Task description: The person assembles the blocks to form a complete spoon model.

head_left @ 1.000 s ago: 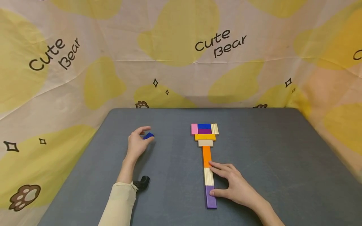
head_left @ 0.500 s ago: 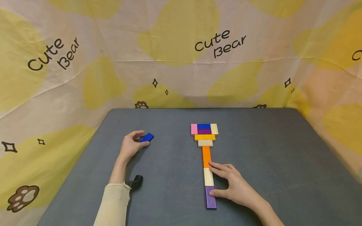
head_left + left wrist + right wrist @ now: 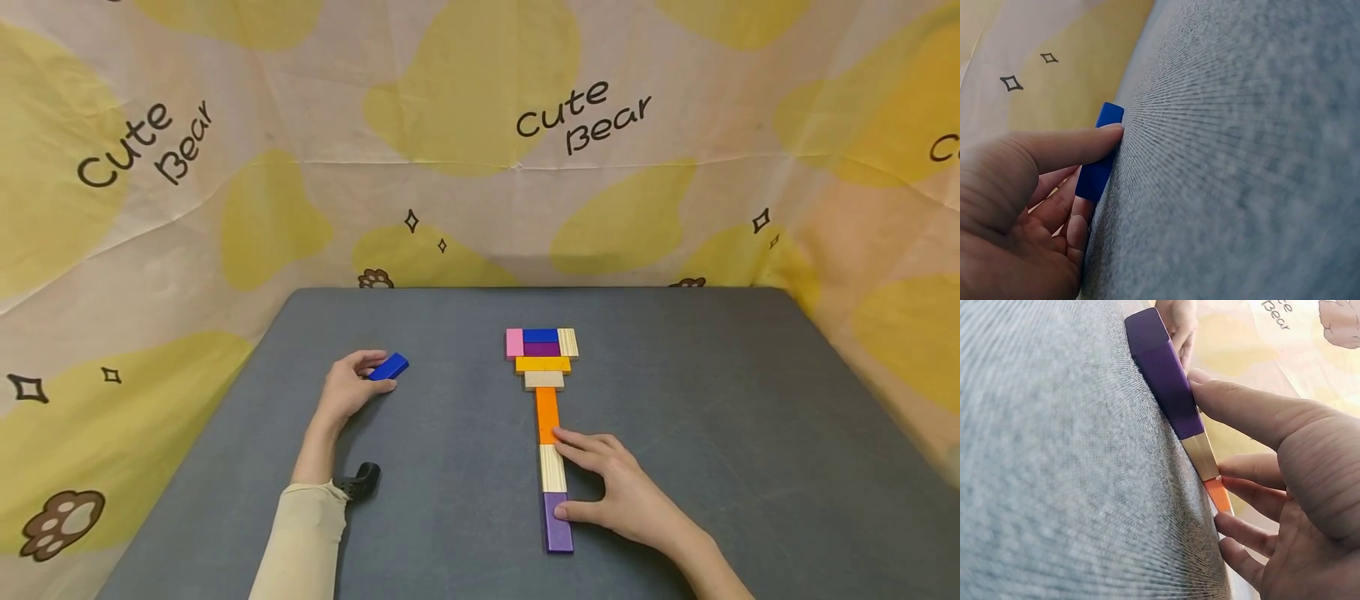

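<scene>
On the left side of the table my left hand (image 3: 349, 388) pinches a blue wooden block (image 3: 390, 367) between thumb and fingers, low over the surface. In the left wrist view the thumb lies across that blue block (image 3: 1099, 159). My right hand (image 3: 626, 492) rests lightly on a column of blocks. Its thumb touches the purple block (image 3: 558, 533) at the near end. The fingertips lie by the joint of the pale wood block (image 3: 552, 471) and the orange block (image 3: 547, 408). In the right wrist view the purple block (image 3: 1163, 375) stands nearest the camera.
Beyond the column lie a cream block (image 3: 543, 380) and a yellow block (image 3: 542, 364). A pink block (image 3: 514, 342), a dark blue block (image 3: 541, 335), a purple-magenta block (image 3: 541, 349) and a striped wood block (image 3: 568, 342) form the far end. A printed cloth (image 3: 465, 100) surrounds the grey table (image 3: 720, 375).
My left hand has shifted left and slightly toward me, and the blue block has turned so more of its top shows. The right hand and the column stay put.
</scene>
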Motion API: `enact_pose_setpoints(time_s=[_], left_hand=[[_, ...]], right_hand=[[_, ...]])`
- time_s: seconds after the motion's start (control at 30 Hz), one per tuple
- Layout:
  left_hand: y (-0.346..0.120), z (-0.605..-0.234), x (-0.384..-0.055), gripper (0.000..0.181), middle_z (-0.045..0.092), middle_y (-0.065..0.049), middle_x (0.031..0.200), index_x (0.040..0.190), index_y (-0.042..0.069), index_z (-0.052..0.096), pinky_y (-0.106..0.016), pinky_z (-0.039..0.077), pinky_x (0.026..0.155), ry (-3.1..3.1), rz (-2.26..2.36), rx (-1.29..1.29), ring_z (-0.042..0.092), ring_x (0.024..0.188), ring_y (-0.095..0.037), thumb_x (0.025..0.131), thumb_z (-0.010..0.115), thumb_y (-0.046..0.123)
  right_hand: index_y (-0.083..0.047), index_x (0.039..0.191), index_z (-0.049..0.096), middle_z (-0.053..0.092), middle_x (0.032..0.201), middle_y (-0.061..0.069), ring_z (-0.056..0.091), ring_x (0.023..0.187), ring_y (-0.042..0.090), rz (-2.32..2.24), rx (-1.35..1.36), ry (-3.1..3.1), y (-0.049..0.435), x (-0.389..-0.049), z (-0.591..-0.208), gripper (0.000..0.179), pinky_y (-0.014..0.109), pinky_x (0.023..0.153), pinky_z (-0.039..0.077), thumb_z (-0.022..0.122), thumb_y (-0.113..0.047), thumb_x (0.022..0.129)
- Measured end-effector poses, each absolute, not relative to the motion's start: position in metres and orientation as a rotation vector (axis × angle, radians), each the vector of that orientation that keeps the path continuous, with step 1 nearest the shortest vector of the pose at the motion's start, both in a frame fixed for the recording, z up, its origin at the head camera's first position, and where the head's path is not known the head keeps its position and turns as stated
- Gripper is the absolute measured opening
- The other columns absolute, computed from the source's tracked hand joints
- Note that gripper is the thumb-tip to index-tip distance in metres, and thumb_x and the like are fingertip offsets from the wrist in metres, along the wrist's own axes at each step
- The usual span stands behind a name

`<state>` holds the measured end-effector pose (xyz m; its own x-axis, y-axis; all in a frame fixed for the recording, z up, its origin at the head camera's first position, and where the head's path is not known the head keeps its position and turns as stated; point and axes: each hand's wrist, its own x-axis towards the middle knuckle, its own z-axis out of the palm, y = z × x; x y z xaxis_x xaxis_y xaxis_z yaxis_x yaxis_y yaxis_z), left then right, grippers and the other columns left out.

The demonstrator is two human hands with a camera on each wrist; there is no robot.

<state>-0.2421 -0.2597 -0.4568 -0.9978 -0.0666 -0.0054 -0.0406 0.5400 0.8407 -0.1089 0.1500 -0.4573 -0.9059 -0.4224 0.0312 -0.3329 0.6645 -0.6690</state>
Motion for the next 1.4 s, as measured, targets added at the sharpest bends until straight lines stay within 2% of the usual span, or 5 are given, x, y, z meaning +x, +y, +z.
enact_pose_setpoints(time_s=[1.03,1.4], left_hand=[[-0.2577,-0.4616,-0.2457,0.052,0.062,-0.017,0.126,0.130,0.003,0.061,-0.048,0.040,0.098,-2.721,-1.473,0.029,0.055,0.114,-0.032,0.082,0.080,0.006],[-0.2548,-0.4604,-0.2452,0.050,0.062,-0.015,0.128,0.130,0.006,0.061,-0.050,0.039,0.100,-2.707,-1.479,0.057,0.053,0.118,-0.033,0.084,0.079,0.009]], right_hand=[[-0.018,0.141,0.056,0.042,0.148,-0.014,0.038,0.121,0.015,-1.072,-0.626,2.751,0.1520,-0.1098,-0.4600,0.083,0.052,0.099,0.039,0.079,-0.059,0.073],[-0.018,0.141,0.056,0.042,0.148,-0.014,0.038,0.120,0.014,-1.098,-0.650,2.742,0.1520,-0.1100,-0.4602,0.083,0.052,0.098,0.039,0.079,-0.059,0.074]])
